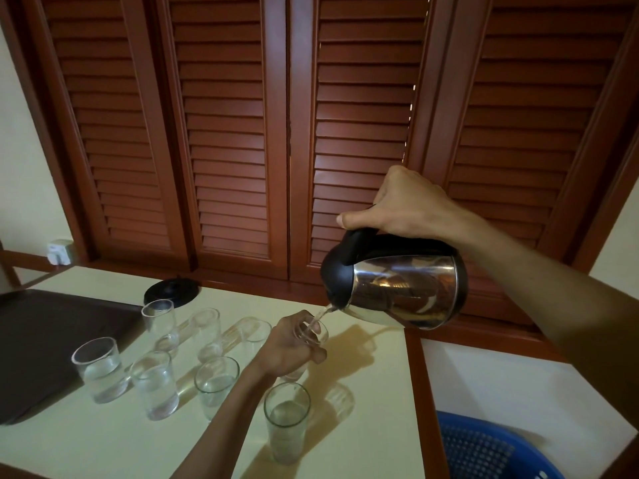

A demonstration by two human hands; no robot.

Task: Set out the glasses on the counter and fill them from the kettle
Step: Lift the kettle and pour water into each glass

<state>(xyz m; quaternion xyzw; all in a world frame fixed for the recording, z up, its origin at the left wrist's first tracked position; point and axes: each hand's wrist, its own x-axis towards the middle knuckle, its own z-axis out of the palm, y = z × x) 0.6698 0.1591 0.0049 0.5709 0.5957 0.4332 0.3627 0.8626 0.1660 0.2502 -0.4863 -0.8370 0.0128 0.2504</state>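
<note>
Right hand (pixel 406 205) gripping kettle (pixel 397 281) handle, pouring; left hand (pixel 294 344) wrapped round glass (pixel 316 331) at 3 o'clock. Best tilting slowly, steadying glass on desk (pixel 363 426).

Right hand (pixel 404 205) grips the black handle of the steel kettle (pixel 404 288), tilted spout-down to the left. Thin water stream falls from the spout into a glass (pixel 313 331) held by the left hand (pixel 290 347), fingers wrapped round it. Seven more glasses stand on the pale counter (pixel 363 426): nearest one (pixel 287 421) partly filled, near-left ones (pixel 98 369) hold water too. Kettle base (pixel 172 291) sits at the far edge, dark tray (pixel 38 344) at left, wall plug (pixel 60 252) far left. Blue basket (pixel 484 447) near right, below the counter. Brown louvred shutters (pixel 242 133) behind.
</note>
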